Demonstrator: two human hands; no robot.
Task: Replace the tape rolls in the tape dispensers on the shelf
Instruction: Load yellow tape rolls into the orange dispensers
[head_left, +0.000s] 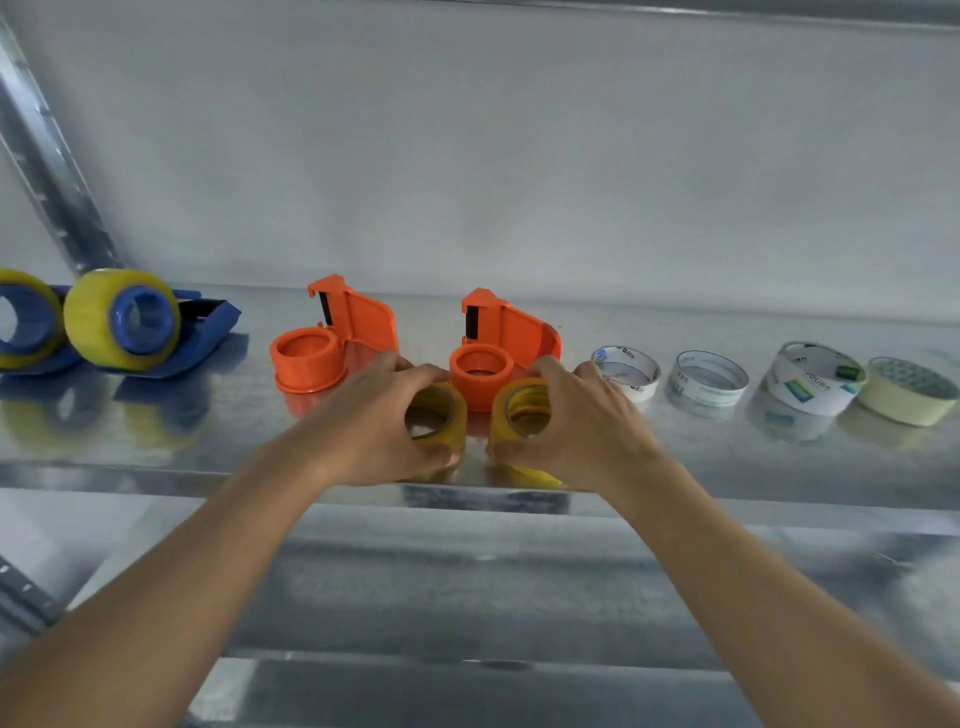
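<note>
Two orange tape dispensers stand on the metal shelf (156, 462), one to the left (332, 343) and one to the right (498, 348), both with bare hubs. In front of them my left hand (379, 426) grips a yellow tape roll (441, 415) held on edge. My right hand (576, 426) grips a second yellow tape roll (519, 415) beside it. Both rolls sit low over the shelf's front part, just before the right dispenser's hub.
At the far left two blue dispensers (156, 332) carry full yellow rolls (98, 317). To the right lie three empty cardboard cores (628, 371) (709, 382) (810, 379) and a cream masking tape roll (906, 397). A slanted shelf post (52, 171) rises at the left; a white wall is behind.
</note>
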